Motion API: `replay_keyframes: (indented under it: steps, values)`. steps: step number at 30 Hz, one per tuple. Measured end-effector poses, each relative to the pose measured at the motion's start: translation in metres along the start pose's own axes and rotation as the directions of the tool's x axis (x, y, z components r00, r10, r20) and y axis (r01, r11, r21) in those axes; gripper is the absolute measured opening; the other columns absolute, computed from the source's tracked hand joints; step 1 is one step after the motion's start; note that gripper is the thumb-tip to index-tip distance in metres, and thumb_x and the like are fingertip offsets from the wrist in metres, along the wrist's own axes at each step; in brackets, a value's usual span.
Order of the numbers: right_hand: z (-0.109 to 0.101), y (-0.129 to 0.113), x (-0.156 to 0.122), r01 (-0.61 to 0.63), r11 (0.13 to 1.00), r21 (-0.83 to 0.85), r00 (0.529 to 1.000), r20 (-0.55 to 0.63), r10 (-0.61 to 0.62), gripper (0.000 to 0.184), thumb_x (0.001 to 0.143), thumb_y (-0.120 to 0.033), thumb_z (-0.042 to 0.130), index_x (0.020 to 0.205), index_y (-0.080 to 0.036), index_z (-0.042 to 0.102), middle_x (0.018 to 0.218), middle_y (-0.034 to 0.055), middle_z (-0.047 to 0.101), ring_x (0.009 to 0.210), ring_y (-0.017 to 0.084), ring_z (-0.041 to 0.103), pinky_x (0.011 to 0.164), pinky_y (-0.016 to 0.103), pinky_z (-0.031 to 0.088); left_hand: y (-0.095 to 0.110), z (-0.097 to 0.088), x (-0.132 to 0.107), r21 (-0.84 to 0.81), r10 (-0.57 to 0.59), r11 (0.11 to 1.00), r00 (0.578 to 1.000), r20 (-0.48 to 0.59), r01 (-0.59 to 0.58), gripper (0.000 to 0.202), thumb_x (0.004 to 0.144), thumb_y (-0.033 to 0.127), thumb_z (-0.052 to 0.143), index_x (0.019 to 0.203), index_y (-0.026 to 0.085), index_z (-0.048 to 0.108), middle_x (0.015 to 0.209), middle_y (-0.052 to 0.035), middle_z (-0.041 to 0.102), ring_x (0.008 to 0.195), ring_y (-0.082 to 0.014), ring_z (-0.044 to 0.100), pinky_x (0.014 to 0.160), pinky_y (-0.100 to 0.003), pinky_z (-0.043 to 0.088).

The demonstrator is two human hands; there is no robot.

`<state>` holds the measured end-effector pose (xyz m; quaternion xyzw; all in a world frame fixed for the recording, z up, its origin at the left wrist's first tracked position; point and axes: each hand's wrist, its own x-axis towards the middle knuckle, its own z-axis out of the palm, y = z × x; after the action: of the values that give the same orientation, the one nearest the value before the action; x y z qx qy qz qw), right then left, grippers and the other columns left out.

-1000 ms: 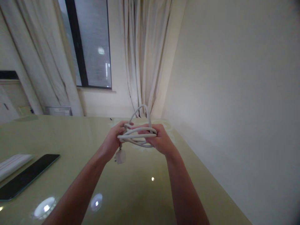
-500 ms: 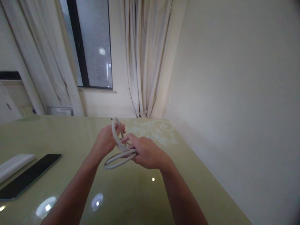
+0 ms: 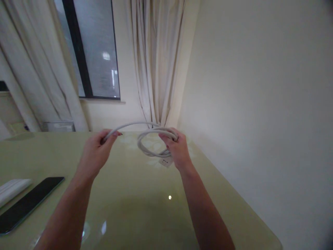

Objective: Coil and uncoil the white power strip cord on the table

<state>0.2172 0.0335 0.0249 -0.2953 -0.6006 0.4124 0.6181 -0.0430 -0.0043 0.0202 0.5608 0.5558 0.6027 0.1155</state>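
A white power cable (image 3: 149,140) hangs in the air above the glossy yellow-green table (image 3: 145,208). My right hand (image 3: 175,147) is closed round a coil of several loops of it, and a white plug (image 3: 165,161) dangles just below that hand. My left hand (image 3: 96,152) pinches the loose run of cable between thumb and fingers, out to the left. The cable arcs from that pinch across to the coil.
A dark tablet or phone (image 3: 24,205) and a white ribbed object (image 3: 11,189) lie at the table's left edge. Curtains (image 3: 153,62) and a window (image 3: 88,52) stand behind the table. A plain wall (image 3: 260,104) runs along its right side.
My hands have lifted and drawn apart. The left hand has pulled a length of cable out to the left, while the right hand has raised the coil.
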Motion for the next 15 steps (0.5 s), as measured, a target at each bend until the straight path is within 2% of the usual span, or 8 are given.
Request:
replay_keyframes:
  steps: [1, 3, 6, 9, 11, 12, 14, 15]
  values:
    - [-0.001, 0.001, 0.003, -0.043, 0.996, 0.080, 0.994, -0.092, 0.051, 0.025, 0.078, -0.040, 0.087, 0.091, -0.020, 0.077, 0.065, -0.0062, 0.056, 0.055, 0.009, 0.040, 0.052, 0.025, 0.028, 0.000, 0.002, -0.001, -0.006, -0.014, 1.000, 0.995, 0.095, 0.015, 0.042, 0.089, 0.061, 0.070, 0.098, 0.021, 0.078, 0.063, 0.0022, 0.052, 0.063, -0.0177, 0.048, 0.055, -0.028, 0.033]
    - [-0.002, 0.001, 0.005, -0.121, 0.969, 0.215, 0.979, -0.136, 0.153, 0.035, 0.070, -0.040, 0.093, 0.091, -0.019, 0.075, 0.058, -0.0102, 0.044, 0.051, 0.007, 0.029, 0.048, 0.025, 0.020, 0.002, 0.010, -0.005, -0.066, -0.025, 0.997, 0.971, 0.237, 0.042, 0.052, 0.087, 0.068, 0.070, 0.105, 0.020, 0.078, 0.066, 0.0016, 0.055, 0.063, -0.0179, 0.052, 0.056, -0.028, 0.038]
    - [-0.003, -0.001, 0.003, -0.235, 0.917, 0.323, 0.970, 0.019, 0.242, 0.043, 0.061, -0.037, 0.099, 0.089, -0.019, 0.072, 0.055, -0.0130, 0.039, 0.048, 0.005, 0.022, 0.046, 0.025, 0.013, 0.006, 0.028, -0.013, -0.155, 0.007, 0.986, 0.919, 0.395, 0.059, 0.061, 0.091, 0.075, 0.062, 0.111, 0.020, 0.078, 0.073, -0.0003, 0.060, 0.065, -0.0180, 0.054, 0.060, -0.030, 0.047]
    - [-0.002, -0.006, -0.002, -0.346, 0.861, 0.374, 0.935, 0.215, 0.282, 0.053, 0.059, -0.041, 0.102, 0.097, -0.019, 0.073, 0.054, -0.0143, 0.039, 0.046, 0.003, 0.023, 0.046, 0.023, 0.013, 0.010, 0.044, -0.019, -0.206, 0.093, 0.978, 0.926, 0.365, -0.017, 0.063, 0.098, 0.076, 0.051, 0.119, 0.021, 0.077, 0.106, -0.0084, 0.075, 0.100, -0.0258, 0.068, 0.092, -0.038, 0.056]
    - [0.000, -0.010, -0.005, -0.389, 0.832, 0.395, 0.910, 0.303, 0.282, 0.056, 0.063, -0.049, 0.100, 0.102, -0.019, 0.074, 0.053, -0.0146, 0.039, 0.044, 0.003, 0.024, 0.046, 0.023, 0.014, 0.011, 0.051, -0.023, -0.252, 0.122, 0.967, 0.930, 0.347, -0.033, 0.066, 0.101, 0.076, 0.046, 0.129, 0.022, 0.074, 0.132, -0.0115, 0.074, 0.131, -0.0307, 0.062, 0.115, -0.043, 0.047]
    - [0.001, -0.012, -0.006, -0.396, 0.827, 0.400, 0.904, 0.328, 0.274, 0.056, 0.066, -0.054, 0.098, 0.101, -0.019, 0.074, 0.052, -0.0146, 0.039, 0.043, 0.003, 0.023, 0.045, 0.023, 0.013, 0.010, 0.053, -0.025, -0.263, 0.113, 0.965, 0.924, 0.365, -0.014, 0.068, 0.101, 0.077, 0.045, 0.132, 0.022, 0.072, 0.136, -0.0126, 0.072, 0.138, -0.0320, 0.059, 0.120, -0.045, 0.043]
    - [0.004, -0.014, -0.008, -0.383, 0.828, 0.410, 0.907, 0.334, 0.255, 0.054, 0.072, -0.060, 0.094, 0.099, -0.018, 0.073, 0.053, -0.0148, 0.036, 0.041, 0.002, 0.020, 0.044, 0.022, 0.012, 0.010, 0.058, -0.028, -0.268, 0.049, 0.960, 0.902, 0.429, 0.076, 0.071, 0.097, 0.078, 0.052, 0.132, 0.020, 0.072, 0.127, -0.0149, 0.076, 0.131, -0.0338, 0.065, 0.116, -0.048, 0.048]
    - [0.005, -0.014, -0.008, -0.372, 0.831, 0.415, 0.914, 0.321, 0.249, 0.055, 0.073, -0.063, 0.092, 0.098, -0.018, 0.073, 0.053, -0.0150, 0.035, 0.040, 0.002, 0.019, 0.043, 0.023, 0.011, 0.010, 0.060, -0.030, -0.272, 0.005, 0.953, 0.892, 0.452, 0.133, 0.070, 0.094, 0.077, 0.059, 0.129, 0.018, 0.072, 0.113, -0.0140, 0.078, 0.117, -0.0331, 0.072, 0.107, -0.047, 0.054]
